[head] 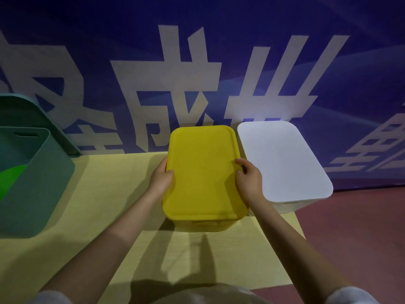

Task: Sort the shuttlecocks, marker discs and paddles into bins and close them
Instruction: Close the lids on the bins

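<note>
Yellow plastic fills the middle of the view: a yellow lid [202, 170] lies flat on top of a yellow bin [203, 224], whose front wall with a handle slot shows just below the lid's near edge. The left hand [161, 179] holds the lid's left edge, its thumb lying on the top surface and its fingers curled over the side, so that grip is pressed onto the lid. The right hand [247, 181] holds the right edge in the same way, fingers bent over the rim and the thumb resting on top. Just beside the yellow bin, on its right, stands a white bin [289, 205] covered by a white lid [282, 159]; the two bins are close together, though I cannot tell whether they touch. Both stand on a pale wooden table [109, 194]. Well apart, at the left edge of the view, a teal bin [37, 194] stands open on the same table, with something bright green [9, 181] showing inside it; what it is cannot be made out. A teal lid [43, 119] leans upright behind that bin against a blue banner [241, 29] printed with large pale characters. To the right of the table, a dark red floor [361, 238] is visible. Both forearms reach in from the bottom of the view, with pale sleeves at the corners.
</note>
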A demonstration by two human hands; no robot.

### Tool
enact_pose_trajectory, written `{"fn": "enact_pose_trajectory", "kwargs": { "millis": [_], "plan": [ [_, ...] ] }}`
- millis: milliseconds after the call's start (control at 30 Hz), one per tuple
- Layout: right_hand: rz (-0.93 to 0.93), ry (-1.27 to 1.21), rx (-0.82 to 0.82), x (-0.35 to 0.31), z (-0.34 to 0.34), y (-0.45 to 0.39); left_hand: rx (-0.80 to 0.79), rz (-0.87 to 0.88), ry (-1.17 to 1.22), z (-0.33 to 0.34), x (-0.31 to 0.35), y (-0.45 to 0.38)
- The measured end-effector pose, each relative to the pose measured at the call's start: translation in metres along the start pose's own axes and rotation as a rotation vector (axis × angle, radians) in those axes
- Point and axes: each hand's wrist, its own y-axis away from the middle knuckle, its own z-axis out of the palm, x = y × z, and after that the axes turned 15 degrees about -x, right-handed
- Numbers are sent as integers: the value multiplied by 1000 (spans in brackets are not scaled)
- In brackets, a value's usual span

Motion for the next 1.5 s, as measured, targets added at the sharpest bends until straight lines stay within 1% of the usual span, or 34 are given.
{"fn": "enact_pose_trajectory", "kwargs": {
  "millis": [133,233,333,533,667,733,800,833,900,967,1067,1233,1400,1500],
  "plan": [
    [-54,108,37,20,4,8,28,20,-100,13,1,1],
    [-99,188,51,25,9,5,62,30,-134,16,0,1],
    [-133,247,54,28,8,-1,63,41,-172,16,-3,-1],
    [-124,356,-19,36,6,0,74,121,-243,16,-22,3],
    [-82,467,-97,31,9,-7,167,146,-310,14,-23,-6],
    [-71,507,-125,26,7,-25,174,133,-368,12,-15,-21],
    [-29,493,-164,19,6,-52,171,101,-406,7,-5,-43],
    [6,433,-178,14,7,-66,171,87,-414,5,1,-55],
    [62,314,-180,5,9,-91,173,54,-418,0,13,-75],
    [79,290,-190,1,9,-112,164,20,-391,-5,23,-95],
    [60,355,-219,-5,9,-130,145,28,-310,-12,31,-118],
    [7,516,-205,3,13,-148,196,97,-309,-18,22,-139],
    [-24,542,-191,4,12,-159,207,102,-297,-17,18,-146],
    [-44,553,-147,1,12,-157,214,94,-269,-16,20,-141]
  ]
}}
